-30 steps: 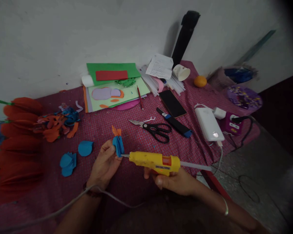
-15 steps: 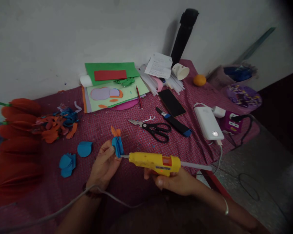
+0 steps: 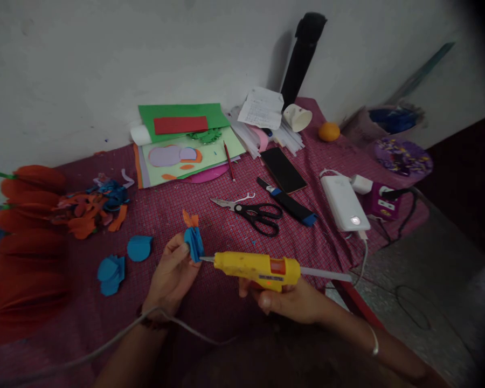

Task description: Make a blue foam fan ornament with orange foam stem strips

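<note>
My left hand (image 3: 170, 277) pinches a small stack of folded blue paper pieces (image 3: 194, 243) held upright just above the red checked cloth (image 3: 210, 226). My right hand (image 3: 293, 302) grips a yellow hot glue gun (image 3: 256, 268). Its metal nozzle points left and touches the lower edge of the blue stack. A glue stick pokes out of the gun's back end to the right. A small orange paper scrap (image 3: 191, 218) lies just behind the blue stack. The gun's grey cord (image 3: 117, 337) runs across my left wrist.
Loose blue paper circles (image 3: 139, 248) lie left of my hand, with orange and blue scraps (image 3: 91, 205) and big red paper shapes (image 3: 24, 242) further left. Black scissors (image 3: 255, 213), a craft knife (image 3: 291, 205), a phone (image 3: 283, 169), a white power bank (image 3: 344, 203) and coloured sheets (image 3: 186, 143) lie behind.
Hardly anything differs. Both hands hold the same pose with the nozzle at the blue stack; the view has shifted slightly.
</note>
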A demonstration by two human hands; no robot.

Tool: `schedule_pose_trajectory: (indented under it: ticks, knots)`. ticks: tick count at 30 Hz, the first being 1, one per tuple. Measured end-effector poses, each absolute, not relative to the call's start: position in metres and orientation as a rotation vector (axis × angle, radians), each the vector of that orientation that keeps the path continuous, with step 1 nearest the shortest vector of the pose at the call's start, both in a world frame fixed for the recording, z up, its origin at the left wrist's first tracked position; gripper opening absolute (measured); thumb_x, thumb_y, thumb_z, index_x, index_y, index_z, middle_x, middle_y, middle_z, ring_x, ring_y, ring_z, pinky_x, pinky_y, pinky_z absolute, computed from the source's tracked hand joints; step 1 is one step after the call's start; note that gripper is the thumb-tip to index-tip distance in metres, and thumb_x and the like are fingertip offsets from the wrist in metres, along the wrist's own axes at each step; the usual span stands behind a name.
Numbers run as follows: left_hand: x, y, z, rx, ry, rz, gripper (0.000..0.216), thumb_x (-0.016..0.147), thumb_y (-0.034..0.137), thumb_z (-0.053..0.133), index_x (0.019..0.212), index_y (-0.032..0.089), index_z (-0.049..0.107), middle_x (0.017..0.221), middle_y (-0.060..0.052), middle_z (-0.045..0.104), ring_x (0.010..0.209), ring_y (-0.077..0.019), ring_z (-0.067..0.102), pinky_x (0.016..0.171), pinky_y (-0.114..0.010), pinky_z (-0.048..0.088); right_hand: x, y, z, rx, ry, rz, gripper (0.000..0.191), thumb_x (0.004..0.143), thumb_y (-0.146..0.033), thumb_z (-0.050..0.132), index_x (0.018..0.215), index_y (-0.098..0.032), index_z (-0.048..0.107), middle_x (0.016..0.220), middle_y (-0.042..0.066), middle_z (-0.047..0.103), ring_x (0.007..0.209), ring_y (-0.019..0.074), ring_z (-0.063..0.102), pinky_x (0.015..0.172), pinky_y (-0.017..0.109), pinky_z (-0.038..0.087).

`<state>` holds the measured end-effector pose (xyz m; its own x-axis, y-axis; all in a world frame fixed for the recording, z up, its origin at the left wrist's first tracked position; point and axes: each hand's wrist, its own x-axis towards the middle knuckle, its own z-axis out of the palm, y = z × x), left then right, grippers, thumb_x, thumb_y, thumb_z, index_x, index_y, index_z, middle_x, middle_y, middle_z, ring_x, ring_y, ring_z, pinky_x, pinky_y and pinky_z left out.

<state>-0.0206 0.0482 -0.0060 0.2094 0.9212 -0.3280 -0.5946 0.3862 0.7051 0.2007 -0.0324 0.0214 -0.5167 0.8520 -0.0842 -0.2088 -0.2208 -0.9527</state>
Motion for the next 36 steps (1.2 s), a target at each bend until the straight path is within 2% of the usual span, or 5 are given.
schedule_pose_trajectory:
  ticks: [5,17,24,30,36]
  knots:
    - [-0.0193,0.0479,-0.0021,0.466,0.833,1.108,0.024,0.056,0.025,0.086,0.065,0.016,0.066,0.058,0.004,0.060,0.048,-0.0062,0.048,0.050,-0.018,0.046,0.2009,-0.0328,0.0192,-0.854,-1.312,1.824,0.046,0.086,-0.055,0.054,0.102,-0.013,0.060,0.085,0.004,0.056,0.063,0.0075,0.046,0.059,0.021,0.044]
    - [-0.0179,0.0482,-0.0010,0.470,0.853,1.110,0.023,0.055,0.024,0.086,0.066,0.015,0.068,0.056,0.004,0.058,0.050,-0.0061,0.049,0.050,-0.018,0.047,0.2010,-0.0323,0.0204,-0.878,-1.309,1.833,0.049,0.084,-0.060,0.053,0.099,-0.014,0.060,0.068,-0.002,0.048,0.056,0.0073,0.040,0.055,0.021,0.041]
    - [-0.0179,0.0478,-0.0007,0.460,0.870,1.108,0.023,0.055,0.025,0.086,0.066,0.016,0.068,0.060,0.004,0.063,0.051,-0.0069,0.052,0.051,-0.018,0.048,0.2002,-0.0313,0.0205,-0.875,-1.306,1.838,0.050,0.084,-0.059,0.054,0.102,-0.013,0.060,0.076,0.001,0.052,0.061,0.0080,0.044,0.060,0.022,0.044]
    - [-0.0169,0.0473,0.0013,0.440,0.841,1.112,0.023,0.055,0.023,0.086,0.061,0.016,0.065,0.057,0.004,0.063,0.048,-0.0067,0.051,0.051,-0.018,0.048,0.2007,-0.0317,0.0198,-0.897,-1.290,1.857,0.052,0.082,-0.061,0.055,0.102,-0.013,0.060,0.077,0.001,0.053,0.057,0.0062,0.041,0.056,0.020,0.043]
    - [-0.0177,0.0468,0.0020,0.434,0.852,1.101,0.022,0.057,0.021,0.085,0.064,0.017,0.065,0.057,0.004,0.063,0.049,-0.0074,0.052,0.052,-0.019,0.048,0.2010,-0.0314,0.0196,-0.872,-1.255,1.875,0.051,0.082,-0.061,0.055,0.100,-0.013,0.060,0.080,0.002,0.056,0.057,0.0059,0.041,0.053,0.019,0.041]
